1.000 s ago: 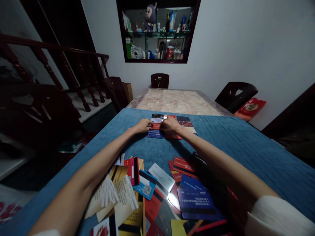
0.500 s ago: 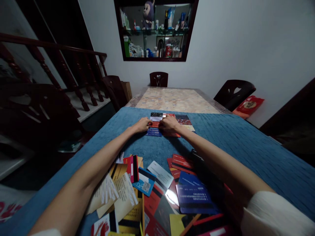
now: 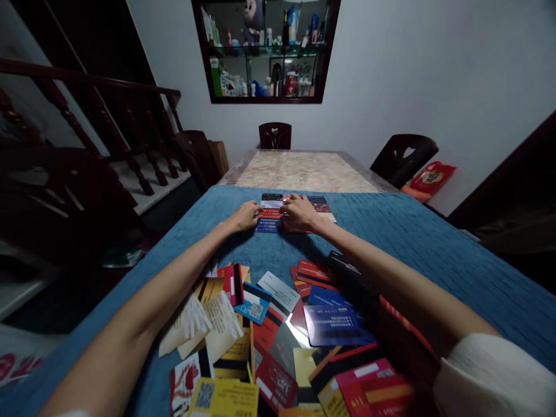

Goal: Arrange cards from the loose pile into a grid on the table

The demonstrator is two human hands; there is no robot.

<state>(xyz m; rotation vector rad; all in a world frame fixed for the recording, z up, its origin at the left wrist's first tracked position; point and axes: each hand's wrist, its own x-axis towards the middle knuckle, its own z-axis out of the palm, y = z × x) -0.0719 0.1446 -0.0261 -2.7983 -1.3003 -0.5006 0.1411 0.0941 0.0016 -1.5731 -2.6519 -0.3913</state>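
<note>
Several cards lie in neat columns on the blue tablecloth, near its far edge. At their left side my left hand (image 3: pixel 247 216) rests with bent, parted fingers, its tips by the edge of a red card (image 3: pixel 270 214). A blue card (image 3: pixel 267 226) lies just in front of that red one, and a black card (image 3: pixel 271 197) at the back. Over the middle column is my right hand (image 3: pixel 299 212), fingers bent and apart, tips close to the red card's right end. It hides most of the cards beneath. Neither hand visibly lifts a card.
Nearer me spreads a loose, overlapping heap of cards, among them a blue card (image 3: pixel 336 324), a silver card (image 3: pixel 278 292) and a yellow card (image 3: pixel 226 398). The blue tablecloth (image 3: pixel 391 237) covers the near table; a patterned tabletop (image 3: pixel 299 168) shows beyond. Chairs stand around.
The view has shifted slightly, showing more of the near heap. My left hand has drawn back a little leftward from the red card, and my right fingers have spread somewhat.
</note>
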